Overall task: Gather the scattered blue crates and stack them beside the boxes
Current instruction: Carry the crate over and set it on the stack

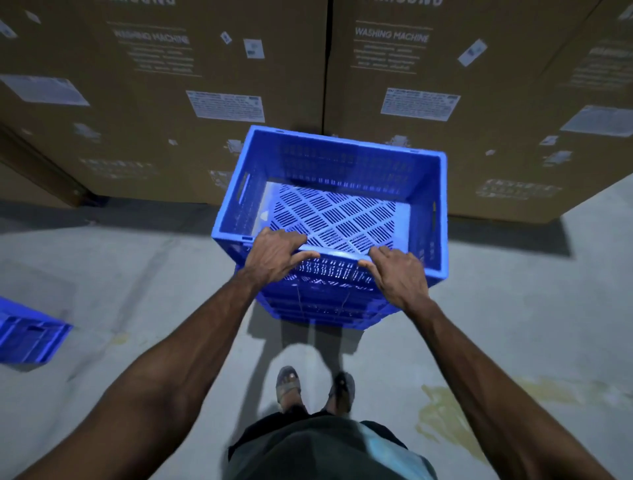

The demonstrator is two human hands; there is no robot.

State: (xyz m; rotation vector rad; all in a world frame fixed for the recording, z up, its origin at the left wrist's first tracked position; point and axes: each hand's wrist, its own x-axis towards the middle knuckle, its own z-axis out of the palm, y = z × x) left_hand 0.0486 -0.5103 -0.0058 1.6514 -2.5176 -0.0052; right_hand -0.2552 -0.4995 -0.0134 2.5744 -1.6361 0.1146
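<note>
Far left, a stray crate (30,339) is lying on the floor. The left hand (274,257) is hooking its fingers over the near rim of the top crate (342,161), which is sitting on the stack (325,308) just beside the boxes (154,102). The right hand (397,274) is gripping likewise. The crate seems to be sitting askew, so if released unseated it could slide off.

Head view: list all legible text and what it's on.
"WASHING MACHINE": on the left brown cardboard box.
"WASHING MACHINE": on the right brown cardboard box.
Large brand lettering at both boxes' top edge: cut off by the frame, unreadable.
Fine print under each heading: blurred.
White paper labels on both boxes: too small and blurred.
Top blue slatted plastic crate: no text visible.
</note>
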